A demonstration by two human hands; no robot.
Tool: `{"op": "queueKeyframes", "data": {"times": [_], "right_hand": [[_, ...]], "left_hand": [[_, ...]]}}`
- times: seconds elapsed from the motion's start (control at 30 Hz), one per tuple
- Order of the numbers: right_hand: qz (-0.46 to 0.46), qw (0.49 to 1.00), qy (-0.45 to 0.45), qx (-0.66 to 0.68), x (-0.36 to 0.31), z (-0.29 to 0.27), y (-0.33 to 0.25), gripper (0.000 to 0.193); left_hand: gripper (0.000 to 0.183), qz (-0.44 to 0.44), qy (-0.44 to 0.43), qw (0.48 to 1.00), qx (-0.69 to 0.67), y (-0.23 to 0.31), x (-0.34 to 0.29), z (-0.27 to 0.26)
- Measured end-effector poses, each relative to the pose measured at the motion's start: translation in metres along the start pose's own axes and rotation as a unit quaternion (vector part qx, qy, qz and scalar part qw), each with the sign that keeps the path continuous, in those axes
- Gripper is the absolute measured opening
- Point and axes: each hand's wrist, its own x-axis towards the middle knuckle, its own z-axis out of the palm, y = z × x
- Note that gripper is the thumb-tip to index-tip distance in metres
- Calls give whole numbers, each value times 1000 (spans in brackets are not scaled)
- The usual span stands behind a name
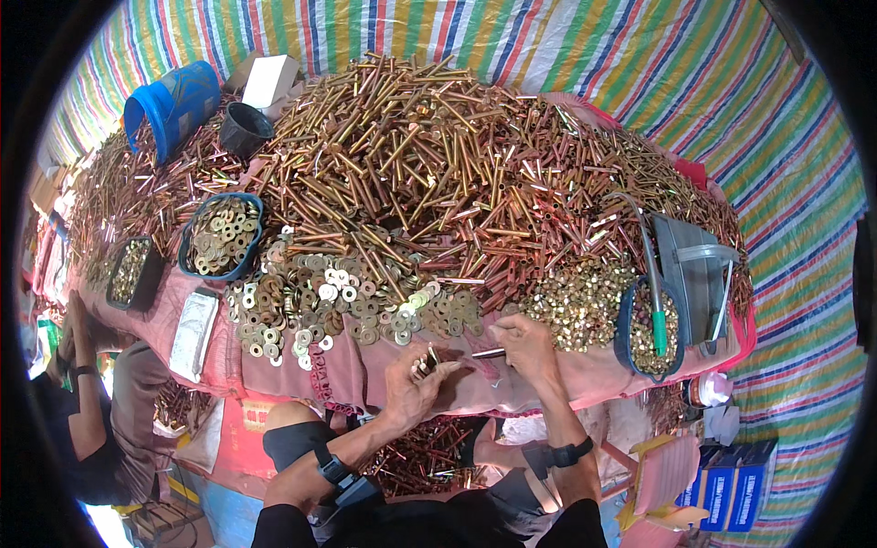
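Observation:
My left hand [416,382] is closed around several small shiny metal pieces [427,363]; they look like washers, though the fingers partly cover them. To its right, my right hand [530,352] pinches a short dark metal rod [489,353], probably a bolt, pointing toward the left hand. Both hands are over the near edge of a pink cloth [352,370]. Flat round washers [365,310] lie in a spread just beyond the left hand. Brass-coloured nuts [575,306] are heaped beyond the right hand. Behind them rises a large pile of long golden bolts [402,155].
A blue tub of washers [186,247] and a dark tub of nuts [150,283] stand left. At right are another tub of nuts [625,333] and a grey container [681,247]. A blue bucket [187,105] lies tipped at far left. A person [87,411] sits at left.

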Motion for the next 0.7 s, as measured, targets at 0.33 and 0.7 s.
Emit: {"op": "queueKeyframes", "data": {"times": [0.33, 0.7], "right_hand": [[-174, 960, 24, -218, 15, 15, 1, 28], [47, 965, -119, 229, -17, -8, -29, 26]], "left_hand": [[26, -30, 17, 997, -70, 4, 2, 13], [17, -49, 4, 994, -100, -17, -2, 15]]}}
